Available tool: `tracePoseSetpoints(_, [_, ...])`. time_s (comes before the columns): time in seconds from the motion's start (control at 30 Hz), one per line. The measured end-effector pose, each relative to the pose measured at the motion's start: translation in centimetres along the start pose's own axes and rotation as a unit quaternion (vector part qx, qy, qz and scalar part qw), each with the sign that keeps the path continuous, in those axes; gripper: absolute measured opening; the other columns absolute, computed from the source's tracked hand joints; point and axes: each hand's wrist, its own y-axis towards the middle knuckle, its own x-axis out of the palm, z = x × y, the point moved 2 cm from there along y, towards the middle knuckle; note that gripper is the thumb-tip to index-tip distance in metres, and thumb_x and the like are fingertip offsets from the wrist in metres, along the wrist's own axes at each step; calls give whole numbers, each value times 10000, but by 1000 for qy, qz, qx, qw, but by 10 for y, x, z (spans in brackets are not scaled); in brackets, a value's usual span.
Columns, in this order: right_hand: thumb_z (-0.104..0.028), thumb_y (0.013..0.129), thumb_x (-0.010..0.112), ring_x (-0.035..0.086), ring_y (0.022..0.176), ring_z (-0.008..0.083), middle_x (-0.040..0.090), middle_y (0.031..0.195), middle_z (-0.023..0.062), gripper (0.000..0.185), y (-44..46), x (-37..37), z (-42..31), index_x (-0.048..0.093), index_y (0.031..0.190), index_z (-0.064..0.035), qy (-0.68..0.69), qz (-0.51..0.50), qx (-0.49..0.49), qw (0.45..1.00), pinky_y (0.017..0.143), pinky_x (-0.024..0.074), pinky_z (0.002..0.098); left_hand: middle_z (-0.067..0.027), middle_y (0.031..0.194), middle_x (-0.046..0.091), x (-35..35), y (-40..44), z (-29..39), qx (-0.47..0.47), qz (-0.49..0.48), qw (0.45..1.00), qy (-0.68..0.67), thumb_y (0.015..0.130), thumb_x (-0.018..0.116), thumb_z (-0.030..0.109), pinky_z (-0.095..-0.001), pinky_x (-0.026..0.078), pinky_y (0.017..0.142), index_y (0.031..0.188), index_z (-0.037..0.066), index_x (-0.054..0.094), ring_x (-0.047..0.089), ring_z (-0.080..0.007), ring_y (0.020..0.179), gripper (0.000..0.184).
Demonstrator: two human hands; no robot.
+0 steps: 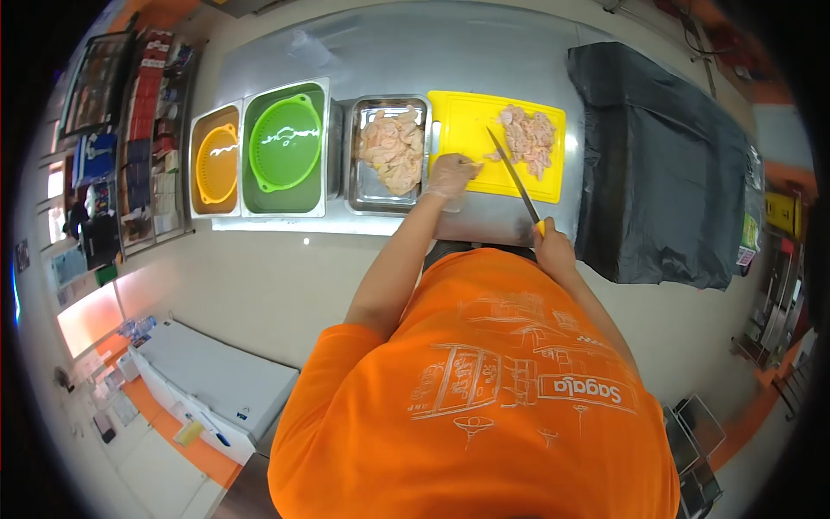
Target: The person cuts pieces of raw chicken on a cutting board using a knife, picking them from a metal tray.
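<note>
Yellow cutting board (462, 114): chopped meat (526, 137) at three o'clock; tray meat (393, 151), nine o'clock, seemingly uncut. Left hand (451, 177) pinches piece (476, 163); right hand (555, 247) grips knife (516, 176).

Pale floor (259, 281), apparently a chest freezer (216, 372), crowded shelving (149, 130)

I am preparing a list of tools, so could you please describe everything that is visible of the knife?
The knife has a long, narrow, grey blade that looks like metal and tapers to a point, and a yellow handle, mostly hidden by the right hand gripping it. It slants away from the person, tip forward and to the left, over the yellow cutting board, alongside the cut raw meat. Whether the blade touches either is unclear.
</note>
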Motion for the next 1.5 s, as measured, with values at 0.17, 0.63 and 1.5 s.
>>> tracePoseSetpoints(0.17, [-398, 1061, 514, 699, 801, 513, 696, 842, 312, 383, 1, 0, 0, 512, 1154, -27, 13, -2, 1, 1000, 708, 547, 614, -94, 805, 735, 6, 4, -45, -45, 33, 968, -244, 909, 772, 335, -269, 515, 612, 984, -11, 754, 681, -112, 699, 355])
tracePoseSetpoints(0.63, [-331, 1069, 523, 665, 854, 542, 684, 866, 333, 359, 33, -62, -30, 513, 1171, 13, 214, 216, -3, 953, 718, 508, 612, -137, 743, 710, 15, -81, -20, -19, -110, 994, -12, 861, 783, 377, -371, 532, 685, 870, 2, 739, 675, -230, 721, 378])
tracePoseSetpoints(1.5, [-344, 1037, 575, 667, 903, 530, 689, 920, 330, 356, 9, -50, -25, 587, 1099, 6, 188, 19, -36, 981, 781, 517, 573, -168, 838, 758, 13, 39, -18, -6, 8, 1000, -28, 834, 805, 474, -425, 558, 713, 911, 32, 782, 748, -293, 780, 449])
